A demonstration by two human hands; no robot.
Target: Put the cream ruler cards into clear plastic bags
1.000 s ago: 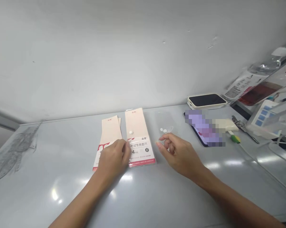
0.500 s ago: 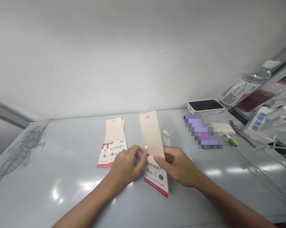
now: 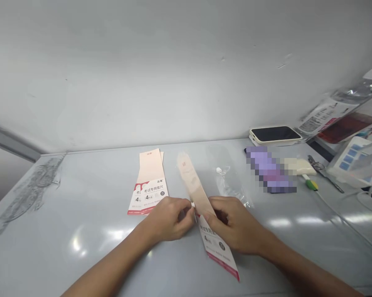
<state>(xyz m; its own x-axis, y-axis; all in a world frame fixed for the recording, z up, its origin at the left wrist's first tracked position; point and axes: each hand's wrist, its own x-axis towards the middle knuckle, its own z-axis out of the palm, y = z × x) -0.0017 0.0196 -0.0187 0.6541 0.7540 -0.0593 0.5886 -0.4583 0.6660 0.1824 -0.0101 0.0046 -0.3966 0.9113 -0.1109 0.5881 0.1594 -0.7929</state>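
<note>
A long cream packet (image 3: 193, 183) with a white and red lower panel printed for a ruler set is held tilted above the table. My right hand (image 3: 232, 225) grips its right edge, thumb on the front and fingers behind. At the packet's left edge, my left hand (image 3: 173, 218) is closed, thumb and forefinger pinching a small white fastener (image 3: 192, 204). Clear plastic seems to wrap the packet's top end. Two or more similar packets (image 3: 151, 175) lie overlapped to the left. Right of the held packet lies a crumpled clear plastic bag (image 3: 231, 187) with a white knob.
A phone (image 3: 275, 134) rests by the wall at the back right. Near it are a blurred purple item (image 3: 268, 169), scissors (image 3: 328, 175), a green-and-yellow cable end (image 3: 311, 184) and a plastic bottle (image 3: 337, 103). Dark scribbled marks (image 3: 31, 189) cover the table's left end.
The packet has turned more edge-on, and its lower end has swung right and nearer. Both hands have shifted slightly lower in view. More of the clear bag shows.
</note>
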